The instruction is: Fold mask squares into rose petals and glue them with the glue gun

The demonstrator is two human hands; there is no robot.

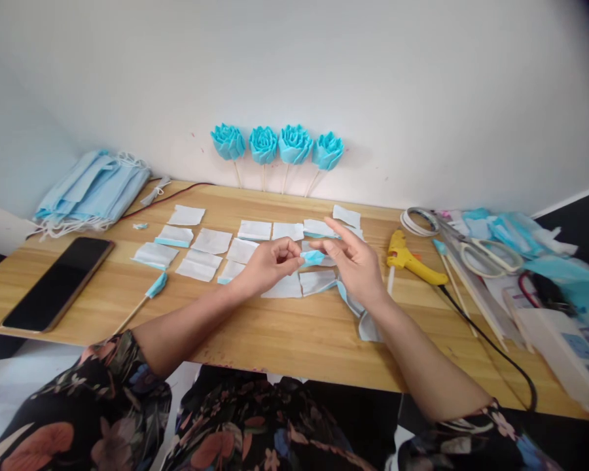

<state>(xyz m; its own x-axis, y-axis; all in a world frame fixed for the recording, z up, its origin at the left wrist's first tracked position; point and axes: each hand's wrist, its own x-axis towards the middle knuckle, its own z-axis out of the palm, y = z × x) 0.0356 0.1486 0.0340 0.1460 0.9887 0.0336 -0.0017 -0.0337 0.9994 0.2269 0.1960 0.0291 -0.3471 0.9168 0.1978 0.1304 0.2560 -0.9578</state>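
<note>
Between the fingertips of my left hand (273, 261) a small folded blue fabric piece (314, 258) is pinched. Close by on its right, my right hand (354, 263) has its index finger stretched out and its fingers apart; whether it touches the piece I cannot tell. Beneath and around both hands lie several white fabric pieces (213, 241), some with blue edges. A stick with a blue wrapped tip (156, 285) lies left of my left forearm. Under my right wrist, a curled grey-blue strip (368, 326) is partly hidden.
Several blue fabric roses (264, 145) on sticks lean against the wall. Stacked face masks (95, 190) and a phone (57, 282) lie left. Rightward are a yellow glue gun (415, 263) with its cord, a tape roll (421, 221), scissors (491, 257) and blue scraps (520, 235).
</note>
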